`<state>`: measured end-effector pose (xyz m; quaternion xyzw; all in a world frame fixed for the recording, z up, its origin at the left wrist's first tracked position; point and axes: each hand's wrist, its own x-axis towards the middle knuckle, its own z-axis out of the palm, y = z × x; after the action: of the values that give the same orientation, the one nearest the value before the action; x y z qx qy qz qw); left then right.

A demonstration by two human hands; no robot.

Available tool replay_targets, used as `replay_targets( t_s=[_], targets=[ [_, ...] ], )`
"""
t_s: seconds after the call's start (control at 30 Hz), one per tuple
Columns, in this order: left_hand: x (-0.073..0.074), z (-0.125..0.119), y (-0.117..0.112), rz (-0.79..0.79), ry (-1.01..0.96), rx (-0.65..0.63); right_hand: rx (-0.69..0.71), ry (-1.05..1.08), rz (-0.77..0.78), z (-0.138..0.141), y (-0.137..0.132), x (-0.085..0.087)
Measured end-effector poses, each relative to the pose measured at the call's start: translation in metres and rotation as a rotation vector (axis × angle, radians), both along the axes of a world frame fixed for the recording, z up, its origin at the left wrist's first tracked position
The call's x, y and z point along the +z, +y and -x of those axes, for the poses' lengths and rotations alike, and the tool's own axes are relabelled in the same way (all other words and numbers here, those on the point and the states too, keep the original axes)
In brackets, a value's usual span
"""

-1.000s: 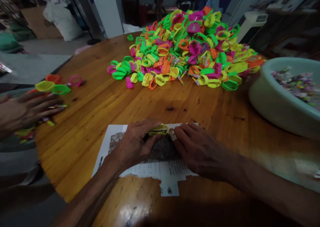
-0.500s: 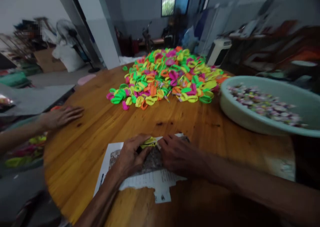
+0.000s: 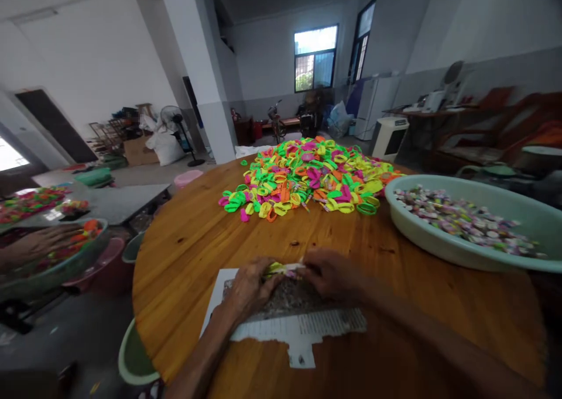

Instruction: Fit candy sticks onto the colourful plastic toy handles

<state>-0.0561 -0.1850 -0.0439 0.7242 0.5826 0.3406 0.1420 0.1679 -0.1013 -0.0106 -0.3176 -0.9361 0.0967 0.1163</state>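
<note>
Closest to the person lies a sheet of paper [image 3: 302, 329] on the round wooden table [image 3: 175, 253]. The two hands meet over it. The left hand [image 3: 251, 285] is curled up, and its fingertips pinch a yellow band [image 3: 274, 268]. The right hand [image 3: 330, 273] is curled too. Its fingertips seem to pinch a little roll [image 3: 293, 265] that touches the band. The band sits between the two hands, just above the paper.

To do this bit well, the left hand should likely hold the band firm but not squash it. The right hand should guide the roll slowly and straight. Working low over the paper seems wise, so a dropped piece lands close.

Farther off is a big pile of bright bands [image 3: 307, 179]. To its right is a green basin [image 3: 461, 253] full of small pieces.
</note>
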Motion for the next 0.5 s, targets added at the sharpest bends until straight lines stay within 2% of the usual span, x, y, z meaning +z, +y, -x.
replay_targets(
  t_s=[0.1, 0.2, 0.33, 0.43, 0.5],
  targets=[
    [0.004, 0.030, -0.009, -0.018, -0.003, 0.097, -0.166, 0.017, 0.008, 0.007, 0.043, -0.005],
    [0.001, 0.080, -0.020, -0.037, -0.050, 0.285, -0.217, 0.007, 0.013, 0.023, 0.084, -0.012],
    [-0.012, 0.161, -0.030, 0.018, -0.016, 0.626, -0.272, 0.048, -0.039, 0.051, 0.121, -0.016],
    [-0.026, 0.210, -0.033, 0.094, 0.103, 0.763, -0.307, 0.070, -0.067, 0.071, 0.143, -0.018],
    [-0.034, 0.232, -0.032, 0.118, 0.181, 0.817, -0.312, 0.073, -0.073, 0.081, 0.155, -0.020]
  ],
)
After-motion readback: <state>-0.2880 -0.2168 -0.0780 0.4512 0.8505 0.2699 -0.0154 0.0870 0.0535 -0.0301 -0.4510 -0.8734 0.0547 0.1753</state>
